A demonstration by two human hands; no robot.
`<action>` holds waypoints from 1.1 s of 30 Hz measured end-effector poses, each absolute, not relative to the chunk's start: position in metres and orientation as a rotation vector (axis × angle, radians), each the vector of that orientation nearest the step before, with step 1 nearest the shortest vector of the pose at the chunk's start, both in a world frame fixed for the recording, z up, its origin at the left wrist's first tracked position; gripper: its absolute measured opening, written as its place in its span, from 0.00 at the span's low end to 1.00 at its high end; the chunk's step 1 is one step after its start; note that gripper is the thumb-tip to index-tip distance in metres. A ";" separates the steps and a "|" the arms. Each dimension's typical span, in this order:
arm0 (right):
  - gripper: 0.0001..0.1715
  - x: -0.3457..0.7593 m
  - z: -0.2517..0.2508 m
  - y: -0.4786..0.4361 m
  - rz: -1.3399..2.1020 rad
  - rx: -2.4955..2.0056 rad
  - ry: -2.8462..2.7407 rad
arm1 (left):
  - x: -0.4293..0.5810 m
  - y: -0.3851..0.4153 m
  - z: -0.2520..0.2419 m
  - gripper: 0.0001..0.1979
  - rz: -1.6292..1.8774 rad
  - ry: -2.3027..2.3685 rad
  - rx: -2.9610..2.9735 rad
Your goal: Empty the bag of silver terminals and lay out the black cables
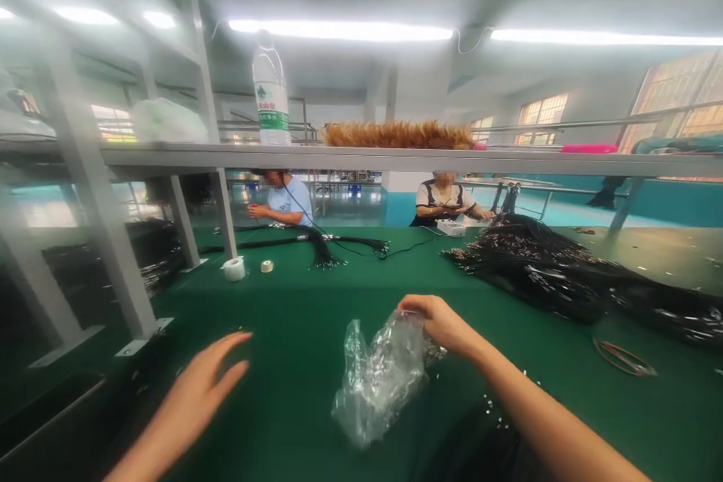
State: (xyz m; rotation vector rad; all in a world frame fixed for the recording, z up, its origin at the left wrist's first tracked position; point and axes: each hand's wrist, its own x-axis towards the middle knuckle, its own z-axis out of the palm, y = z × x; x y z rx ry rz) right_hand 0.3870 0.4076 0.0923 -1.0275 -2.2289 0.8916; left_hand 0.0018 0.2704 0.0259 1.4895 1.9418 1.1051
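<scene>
My right hand (440, 324) is closed in a pinch on the top of a clear plastic bag (378, 380), which holds small shiny metal parts and hangs down to the green table (305, 316). My left hand (197, 392) hovers over the table to the left of the bag. Its fingers are stretched out and it holds nothing. A few loose metal bits (497, 403) lie beside my right forearm.
A big heap of black cables (542, 263) fills the right side. Smaller cable bundles (327, 245), a tape roll (233, 268) and a smaller roll (266, 266) lie further back. Two people sit across the table. A shelf (395, 158) carries a water bottle (271, 94).
</scene>
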 end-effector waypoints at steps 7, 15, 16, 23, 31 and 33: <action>0.46 0.425 0.053 0.402 0.895 -1.297 -2.216 | 0.160 0.418 0.033 0.13 0.933 1.557 1.416; 0.19 0.478 0.001 0.410 0.773 -1.751 -1.929 | 0.240 0.474 -0.009 0.11 0.823 1.517 1.323; 0.14 0.479 0.007 0.411 0.751 -1.746 -1.912 | 0.242 0.475 -0.006 0.10 0.834 1.486 1.327; 0.15 0.479 0.083 0.395 0.546 -1.538 -1.905 | 0.192 0.441 0.038 0.10 1.157 1.231 1.441; 0.12 0.433 0.125 0.365 -0.120 -1.127 -2.071 | 0.154 0.401 0.060 0.06 1.312 1.246 1.445; 0.12 0.426 0.129 0.365 -0.206 -1.096 -2.054 | 0.154 0.400 0.065 0.05 1.367 1.272 1.464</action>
